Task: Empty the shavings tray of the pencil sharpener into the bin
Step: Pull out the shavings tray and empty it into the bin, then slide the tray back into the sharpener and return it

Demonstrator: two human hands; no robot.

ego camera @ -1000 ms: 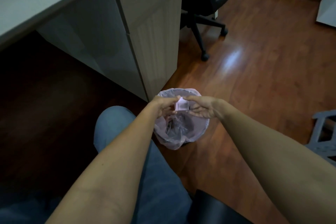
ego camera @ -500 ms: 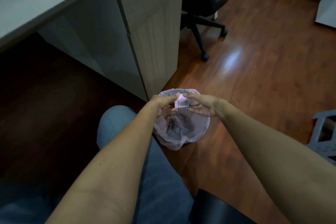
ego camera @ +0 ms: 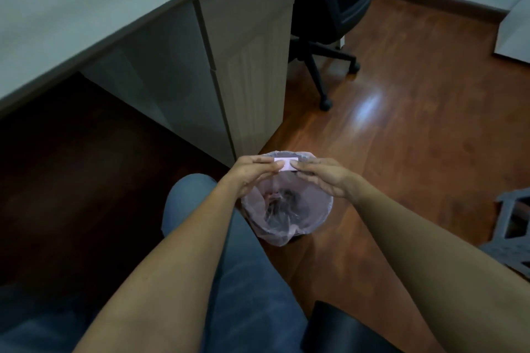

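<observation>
A small pale pink pencil sharpener is pinched between the fingertips of both hands, above the far rim of the bin. My left hand holds its left end and my right hand holds its right end. Below them on the wooden floor stands a small bin lined with a translucent pink bag, with dark scraps at its bottom. I cannot tell whether the sharpener's tray is apart from its body.
A grey desk with a beige drawer cabinet stands to the left, close behind the bin. A black office chair is at the back. My knee in jeans is beside the bin. A grey plastic stool is at the right edge.
Both hands have lifted the sharpener slightly and moved it toward the bin's far rim. The sharpener now shows its long side, level between the fingertips.
</observation>
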